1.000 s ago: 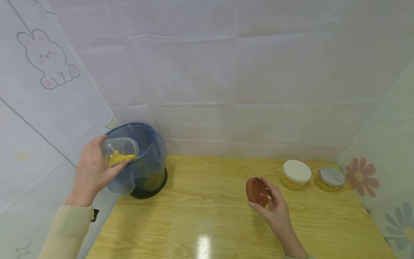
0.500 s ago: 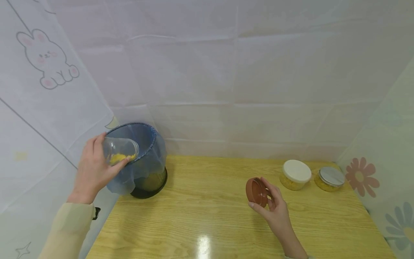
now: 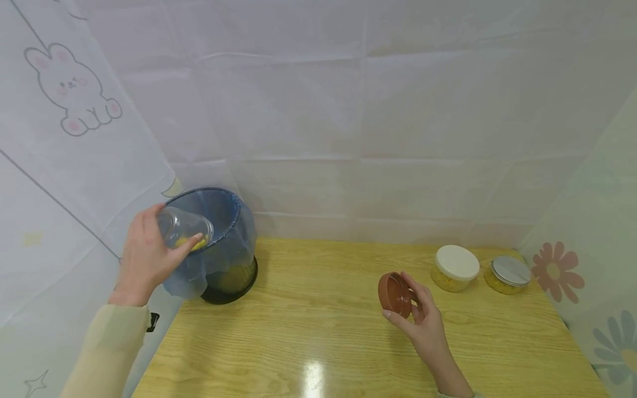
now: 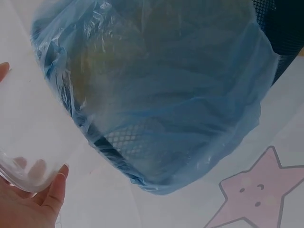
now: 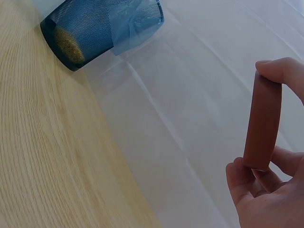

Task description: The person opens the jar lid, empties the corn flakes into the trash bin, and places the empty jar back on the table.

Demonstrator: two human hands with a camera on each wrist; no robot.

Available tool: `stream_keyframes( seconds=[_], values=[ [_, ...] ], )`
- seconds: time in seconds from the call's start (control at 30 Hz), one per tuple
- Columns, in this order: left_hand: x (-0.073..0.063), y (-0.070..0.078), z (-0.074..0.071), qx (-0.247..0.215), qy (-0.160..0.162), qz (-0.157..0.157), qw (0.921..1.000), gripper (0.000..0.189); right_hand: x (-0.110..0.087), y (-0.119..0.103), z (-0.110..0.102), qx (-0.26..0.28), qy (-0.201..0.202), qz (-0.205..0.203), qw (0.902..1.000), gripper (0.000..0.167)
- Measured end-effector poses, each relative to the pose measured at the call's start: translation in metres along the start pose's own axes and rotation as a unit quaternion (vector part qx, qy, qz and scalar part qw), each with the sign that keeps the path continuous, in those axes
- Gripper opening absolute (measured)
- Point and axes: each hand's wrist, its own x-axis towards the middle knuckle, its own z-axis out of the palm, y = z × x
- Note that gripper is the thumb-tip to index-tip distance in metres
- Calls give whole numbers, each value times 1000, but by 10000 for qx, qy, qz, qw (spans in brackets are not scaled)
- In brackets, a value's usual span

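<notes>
clear jar point(image 3: 185, 222) is tilted, gripped by left fingers point(image 3: 150, 216); right fingers point(image 3: 419, 288) pinch brown lid point(image 3: 395, 296).

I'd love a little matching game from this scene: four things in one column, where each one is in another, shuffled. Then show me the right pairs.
Things
1. Clear plastic jar with yellow bits
2. Round reddish-brown lid
3. Black mesh bin with blue plastic liner
4. Clear round tub with white lid

Places
A. On the right part of the yellow wood-grain table, beside a silver-lidded tub
B. Gripped in the right hand
C. Standing at the table's far left corner
D. Tipped sideways in the left hand

Pairs: 1-D, 2-B, 3-C, 4-A
</notes>
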Motion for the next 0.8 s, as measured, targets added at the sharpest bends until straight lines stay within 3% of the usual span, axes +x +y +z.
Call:
stream_keyframes(
  seconds=[0.27, 0.6, 0.73, 0.8],
  values=[
    [6, 2, 4, 46, -40, -418, 9991, 89, 0, 1, 0, -27, -20, -26, 10000, 80],
    [8, 2, 5, 301, -738, -1049, 9913, 91, 0, 1, 0, -89, -2, 32, 10000, 80],
    [9, 2, 6, 385, -926, -1129, 9885, 94, -1, 2, 0, -90, 7, 13, 10000, 80],
    [9, 3, 8, 408, -874, -1057, 9897, 94, -1, 2, 0, -90, 0, 24, 10000, 80]
  ],
)
